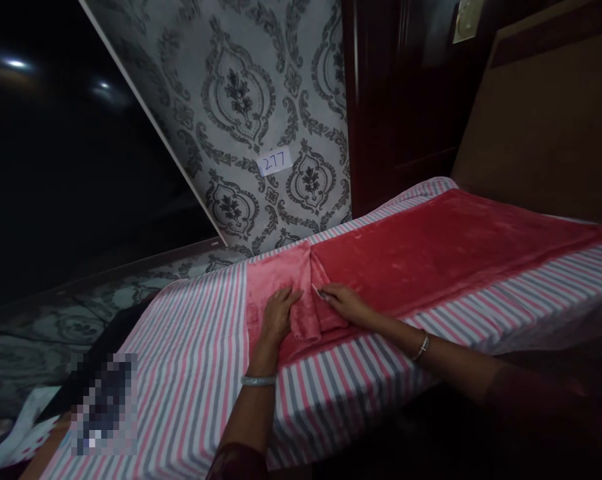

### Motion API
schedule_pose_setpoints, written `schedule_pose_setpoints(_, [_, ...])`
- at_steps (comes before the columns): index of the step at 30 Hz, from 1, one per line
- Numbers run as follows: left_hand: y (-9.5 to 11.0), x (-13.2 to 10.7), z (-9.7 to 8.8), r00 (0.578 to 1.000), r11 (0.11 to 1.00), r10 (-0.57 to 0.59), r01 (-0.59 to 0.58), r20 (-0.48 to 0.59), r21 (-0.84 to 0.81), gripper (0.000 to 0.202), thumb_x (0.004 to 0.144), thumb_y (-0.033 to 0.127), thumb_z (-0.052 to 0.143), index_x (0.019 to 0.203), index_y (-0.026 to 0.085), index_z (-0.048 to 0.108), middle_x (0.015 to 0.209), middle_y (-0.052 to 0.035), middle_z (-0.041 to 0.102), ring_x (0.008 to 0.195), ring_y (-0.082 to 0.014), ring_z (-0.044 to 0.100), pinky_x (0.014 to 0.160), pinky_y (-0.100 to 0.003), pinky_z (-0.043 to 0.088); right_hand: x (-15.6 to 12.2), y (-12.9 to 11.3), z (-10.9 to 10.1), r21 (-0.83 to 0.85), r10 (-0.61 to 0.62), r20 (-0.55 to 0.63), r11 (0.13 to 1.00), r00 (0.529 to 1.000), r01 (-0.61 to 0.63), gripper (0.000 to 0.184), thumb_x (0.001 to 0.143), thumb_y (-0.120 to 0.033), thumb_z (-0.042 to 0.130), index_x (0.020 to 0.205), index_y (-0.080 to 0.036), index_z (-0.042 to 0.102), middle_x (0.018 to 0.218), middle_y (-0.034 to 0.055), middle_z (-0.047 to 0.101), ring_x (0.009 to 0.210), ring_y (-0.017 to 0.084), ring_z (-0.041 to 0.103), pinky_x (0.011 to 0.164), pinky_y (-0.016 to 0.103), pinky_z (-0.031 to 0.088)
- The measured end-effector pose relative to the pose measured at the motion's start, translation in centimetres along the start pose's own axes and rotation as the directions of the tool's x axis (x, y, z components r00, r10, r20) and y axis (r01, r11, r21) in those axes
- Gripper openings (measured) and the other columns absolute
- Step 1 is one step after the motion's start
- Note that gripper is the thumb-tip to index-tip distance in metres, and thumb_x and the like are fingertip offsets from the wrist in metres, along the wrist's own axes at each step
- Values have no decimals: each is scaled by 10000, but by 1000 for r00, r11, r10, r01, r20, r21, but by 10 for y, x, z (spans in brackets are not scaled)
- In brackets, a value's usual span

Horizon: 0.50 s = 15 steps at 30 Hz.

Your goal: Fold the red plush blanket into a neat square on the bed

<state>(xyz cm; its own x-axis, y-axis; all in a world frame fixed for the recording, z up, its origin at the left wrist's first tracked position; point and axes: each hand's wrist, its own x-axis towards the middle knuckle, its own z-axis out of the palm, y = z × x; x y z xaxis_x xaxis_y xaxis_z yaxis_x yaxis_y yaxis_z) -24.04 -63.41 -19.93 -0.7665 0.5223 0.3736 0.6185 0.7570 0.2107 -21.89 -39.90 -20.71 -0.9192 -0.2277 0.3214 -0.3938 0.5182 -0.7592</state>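
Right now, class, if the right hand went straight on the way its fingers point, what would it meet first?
Probably the folded pink fabric, which lies between the right hand and the left hand; depth is unclear, so it might skim over the top instead.

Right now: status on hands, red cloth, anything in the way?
Left hand resting on pink fabric; right hand pinching small pale item, too small to identify. Red cloth spread over striped cover. Bunched pink fold between hands.

1 head-worn camera looks forward and down at the nearby hands [278,315]
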Motion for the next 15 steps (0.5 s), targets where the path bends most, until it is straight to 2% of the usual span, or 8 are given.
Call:
schedule_pose_setpoints(2, [-2, -1, 0, 1000, 998, -18, 17, -18, -54, 415, 908, 197, 512, 1289, 251, 669, 1283, -93, 657, 1168, -256, 588, 997, -419, 464, -5, 0, 4, -186, -98, 42, 977, 994, 105, 376, 857, -99, 497, 1171, -170, 692, 1254, 120, 671, 1169, 228, 598, 1024, 395, 435])
schedule_pose_setpoints(4, [-6, -2, 2, 998, 991, -34, 26, -56, -134, 413, 903, 183, 501, 1270, 239, 682, 1293, -93, 661, 1185, -252, 594, 1016, -423, 464, -9, 0, 7, -330, -144, 98, 929, 985, 169, 457, 869, -86, 493, 1294, -174, 637, 1369, 143, 602, 1242, 239, 561, 1050, 423, 425])
schedule_pose_setpoints(7, [-12, -3, 5, 989, 954, -72, 31, -130, -297, 441, 890, 148, 447, 1249, 218, 692, 1284, -74, 682, 1197, -230, 606, 1065, -423, 452, -15, -3, 8, -413, -161, 156, 886, 975, 212, 490, 900, -90, 486, 1369, -188, 585, 1454, 141, 531, 1252, 246, 549, 1051, 429, 430])
schedule_pose_setpoints(9, [-14, -2, 7, 976, 912, -140, 62, -165, -406, 474, 874, 122, 397, 1233, 200, 696, 1282, -53, 691, 1207, -208, 608, 1103, -421, 434, -17, -4, 9, -431, -156, 158, 878, 975, 210, 498, 913, -100, 489, 1396, -196, 561, 1493, 147, 485, 1236, 251, 552, 1043, 434, 441])
schedule_pose_setpoints(12, [-16, 0, 7, 951, 848, -265, 150, -161, -509, 499, 850, 97, 359, 1193, 180, 712, 1284, -34, 694, 1225, -187, 606, 1145, -418, 403, -20, -5, 11, -406, -158, 96, 895, 983, 184, 466, 915, -107, 502, 1368, -183, 579, 1440, 167, 514, 1226, 252, 552, 1030, 428, 456])
schedule_pose_setpoints(15, [-15, 1, 7, 940, 815, -314, 195, -133, -545, 501, 836, 83, 355, 1164, 177, 723, 1276, -27, 698, 1222, -174, 611, 1159, -411, 388, -23, -5, 12, -349, -185, 55, 917, 981, 192, 395, 918, -96, 485, 1279, -163, 631, 1277, 147, 608, 1170, 227, 576, 1003, 386, 474])
